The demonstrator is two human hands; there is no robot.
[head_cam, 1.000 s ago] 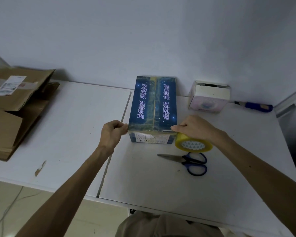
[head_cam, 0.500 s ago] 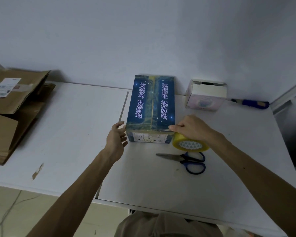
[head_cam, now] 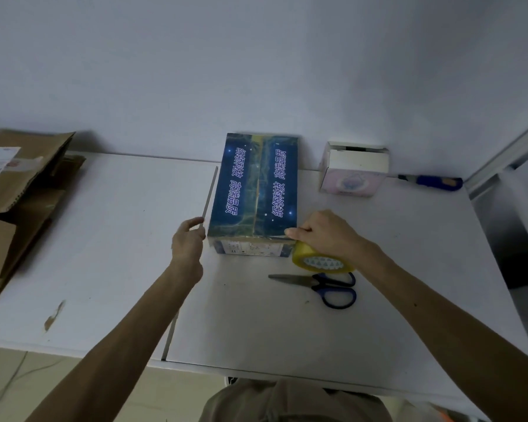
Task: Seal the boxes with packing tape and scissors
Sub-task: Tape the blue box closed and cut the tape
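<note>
the dark blue rectangular cardboard box with pale printed lettering (head_cam: 253, 190) lies flat on the white table (head_cam: 104, 239) in the middle of the frame. its long side runs toward the wall, and a yellowish strip runs along the centre seam of its closed top flaps. it sits where it did a second ago.

the change is in the left hand (head_cam: 189, 242). a second ago it was clenched against the box's near left corner, and half a second ago its fingers had begun to loosen. now it is released, fingers loosely extended, and hangs just beside that corner; whether a fingertip touches the cardboard cannot be told.

the right hand (head_cam: 323, 236) stays at the box's near right corner. its fingers are curled over the roll of yellowish packing tape (head_cam: 320, 261), grasping it, and one fingertip reaches onto the box's top edge. the roll is tilted, its core facing the camera, right against the box's near end.

the steel scissors with blue handles (head_cam: 326, 286) lie closed on the table just below the roll, blades pointing to the left of the frame, unmoved.

a small white and pink carton (head_cam: 354, 170) stands at the upper right, with a blue-handled tool (head_cam: 433, 181) to its right by the wall. flattened brown cardboard (head_cam: 19, 193) is piled at the left edge.
</note>
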